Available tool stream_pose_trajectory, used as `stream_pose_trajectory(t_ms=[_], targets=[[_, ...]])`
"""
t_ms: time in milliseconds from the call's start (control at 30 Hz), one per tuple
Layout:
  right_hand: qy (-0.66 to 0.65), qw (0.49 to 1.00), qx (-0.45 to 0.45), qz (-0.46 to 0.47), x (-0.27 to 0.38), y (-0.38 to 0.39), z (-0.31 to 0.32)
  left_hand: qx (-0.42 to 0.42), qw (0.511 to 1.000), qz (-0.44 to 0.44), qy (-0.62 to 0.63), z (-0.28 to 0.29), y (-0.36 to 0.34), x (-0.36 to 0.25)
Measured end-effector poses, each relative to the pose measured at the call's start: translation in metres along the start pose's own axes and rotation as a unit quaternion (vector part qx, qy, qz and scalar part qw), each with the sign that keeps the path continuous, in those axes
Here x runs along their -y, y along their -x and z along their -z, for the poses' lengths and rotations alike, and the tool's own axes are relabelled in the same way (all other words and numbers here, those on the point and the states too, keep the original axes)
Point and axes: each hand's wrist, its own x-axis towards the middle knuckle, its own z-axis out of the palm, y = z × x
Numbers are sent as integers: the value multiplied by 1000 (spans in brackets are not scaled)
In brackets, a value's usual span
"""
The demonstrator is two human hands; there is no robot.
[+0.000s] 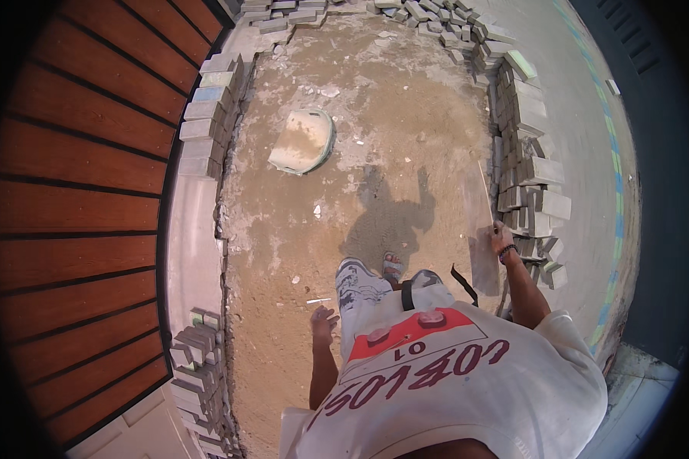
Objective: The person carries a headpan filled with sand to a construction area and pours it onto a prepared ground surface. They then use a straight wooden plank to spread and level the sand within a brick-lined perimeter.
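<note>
"Holding what, that right hand [501, 237]?"

"Looks like a long flat board [480, 260], fingers wrapped round its right edge. It's at the right side of the sandy ground [275, 229], just beside a row of grey pavers [540, 183]. Flat or leaning, I can't tell from where I'm standing."

"And the left hand [325, 323]?"

"Down beside the leg, fingers loosely bent and a little apart, nothing in them that I can see. There's a thin white strip [319, 301] on the ground near it."

"That pale thing farther up?"

"A cream half-round container [298, 144], smeared with sand, well apart from both hands. Another paver stack [203, 126] lines the left side."
</note>
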Motion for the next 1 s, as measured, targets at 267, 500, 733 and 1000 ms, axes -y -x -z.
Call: stream_pose_trajectory(t_ms=[267, 500, 733, 1000], targets=[[-20, 970, 14, -241, 26, 19, -15, -17, 983, 80, -167, -18, -80, -116], [-147, 846, 24, -512, 43, 72, -66, 47, 928, 125, -347, -48, -175, -277], [-173, 790, -83, -583, 84, 79, -119, 18, 938, -41, -343, -178, -324, -553], [-209, 701, -129, -670, 173, -6, -129, 130, 889, -143, -415, -446, -354, -689]])
